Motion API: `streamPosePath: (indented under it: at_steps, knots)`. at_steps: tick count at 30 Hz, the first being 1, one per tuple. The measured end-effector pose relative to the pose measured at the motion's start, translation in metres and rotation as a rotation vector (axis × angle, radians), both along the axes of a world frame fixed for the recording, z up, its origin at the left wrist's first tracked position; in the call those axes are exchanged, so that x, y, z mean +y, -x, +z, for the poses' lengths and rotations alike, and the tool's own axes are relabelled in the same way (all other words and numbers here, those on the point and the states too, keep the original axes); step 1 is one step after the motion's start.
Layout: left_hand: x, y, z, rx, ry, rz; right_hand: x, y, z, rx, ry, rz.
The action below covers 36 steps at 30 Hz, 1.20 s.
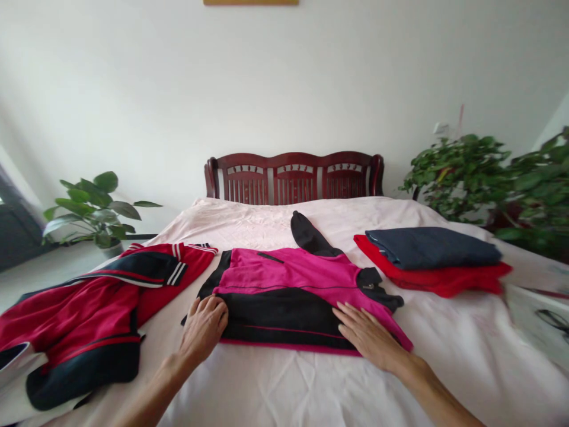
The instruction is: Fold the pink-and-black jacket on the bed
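Note:
A pink and black jacket point(288, 284) lies partly folded on the bed point(284, 379) in front of me, one black sleeve reaching toward the headboard. My left hand point(203, 328) rests on its left edge with the fingers curled onto the black fabric. My right hand point(367, 333) lies flat on the jacket's lower right part, fingers stretched out and together.
A red and navy striped jacket point(84, 320) lies spread at the left. A folded navy garment point(433, 246) sits on a folded red one point(448, 277) at the right. A dark wooden headboard point(293, 177) stands behind, with potted plants point(95, 210) at both sides.

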<state>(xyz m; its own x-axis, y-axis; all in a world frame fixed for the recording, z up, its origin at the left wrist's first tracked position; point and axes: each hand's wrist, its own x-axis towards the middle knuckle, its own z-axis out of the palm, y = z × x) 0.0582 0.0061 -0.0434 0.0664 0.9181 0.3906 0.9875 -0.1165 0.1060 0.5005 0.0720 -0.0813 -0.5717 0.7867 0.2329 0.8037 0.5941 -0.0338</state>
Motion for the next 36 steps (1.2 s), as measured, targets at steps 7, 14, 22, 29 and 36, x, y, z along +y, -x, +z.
streamPosePath:
  at_steps: [7,14,22,29,36]
  knots:
    - [0.021,-0.042,0.011,-0.031,-0.108,-0.104,0.011,0.107,0.051,0.207,-0.091,-0.049]
    - [0.013,-0.034,-0.014,-0.009,-0.071,-0.096,0.040,0.172,0.057,0.278,0.001,-0.055]
    - [0.005,-0.034,-0.016,-0.024,-0.091,-0.028,0.053,0.186,0.046,0.147,0.044,-0.043]
    - [0.003,-0.036,-0.022,-0.004,-0.034,0.069,0.061,0.186,0.034,0.181,0.009,-0.213]
    - [0.009,-0.035,-0.028,0.078,0.086,0.074,0.038,0.193,0.033,0.196,-0.043,-0.134]
